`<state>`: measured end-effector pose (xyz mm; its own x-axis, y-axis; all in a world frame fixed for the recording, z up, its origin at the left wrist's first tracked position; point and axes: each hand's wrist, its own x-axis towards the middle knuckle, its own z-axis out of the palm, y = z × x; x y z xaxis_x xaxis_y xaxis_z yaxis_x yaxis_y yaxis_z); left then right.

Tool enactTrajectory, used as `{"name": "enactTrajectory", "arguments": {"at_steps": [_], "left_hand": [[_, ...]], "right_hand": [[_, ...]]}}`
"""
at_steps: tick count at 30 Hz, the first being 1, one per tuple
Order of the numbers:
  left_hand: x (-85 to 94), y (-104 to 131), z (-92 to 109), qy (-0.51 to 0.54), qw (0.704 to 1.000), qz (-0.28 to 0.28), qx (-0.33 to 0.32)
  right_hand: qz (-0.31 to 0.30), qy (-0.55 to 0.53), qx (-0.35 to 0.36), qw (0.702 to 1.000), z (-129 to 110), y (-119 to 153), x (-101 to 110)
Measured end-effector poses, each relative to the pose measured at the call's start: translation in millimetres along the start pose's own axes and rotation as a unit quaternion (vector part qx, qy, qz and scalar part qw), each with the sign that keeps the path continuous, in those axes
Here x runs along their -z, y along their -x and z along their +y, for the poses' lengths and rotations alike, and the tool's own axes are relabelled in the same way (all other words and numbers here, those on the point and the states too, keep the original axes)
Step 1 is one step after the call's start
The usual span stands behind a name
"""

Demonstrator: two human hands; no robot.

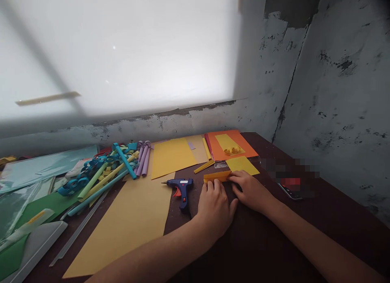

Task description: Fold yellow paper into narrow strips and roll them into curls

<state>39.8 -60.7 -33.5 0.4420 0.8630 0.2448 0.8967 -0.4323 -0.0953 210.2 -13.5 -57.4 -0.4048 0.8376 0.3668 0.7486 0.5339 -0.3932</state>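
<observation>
A folded strip of orange-yellow paper (217,176) stands on the dark table in front of both hands. My left hand (215,205) has its fingers curled against the strip's near side, with the thumb off to the right. At the strip's right end, my right hand (251,191) pinches the paper between fingers and thumb; the exact contact is partly hidden. Just left of my left hand lies a blue glue gun (182,189) with an orange trigger, its nozzle pointing left. A yellow paper square (243,165) lies beyond my right hand.
Tan card (128,222) and yellow card (172,157) lie to the left. Rolled purple paper tubes (143,159) and blue paper curls (76,183) are piled farther left. Orange sheets (248,144) lie at the back. A phone (289,189), partly pixelated, sits at right.
</observation>
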Motion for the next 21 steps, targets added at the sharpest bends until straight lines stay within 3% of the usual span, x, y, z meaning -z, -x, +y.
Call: {"name": "enactTrajectory", "arguments": {"at_steps": [18,21], "left_hand": [[-5.3,1.1,-8.4,0.037,0.999,-0.005,0.004],[-5.2,-0.5,-9.0,0.043,0.999,-0.005,0.004]], "right_hand": [[0.02,-0.019,-0.01,1.0,1.4,1.2,-1.2],[0.045,-0.004,-0.03,0.999,3.3,0.5,0.6]]}}
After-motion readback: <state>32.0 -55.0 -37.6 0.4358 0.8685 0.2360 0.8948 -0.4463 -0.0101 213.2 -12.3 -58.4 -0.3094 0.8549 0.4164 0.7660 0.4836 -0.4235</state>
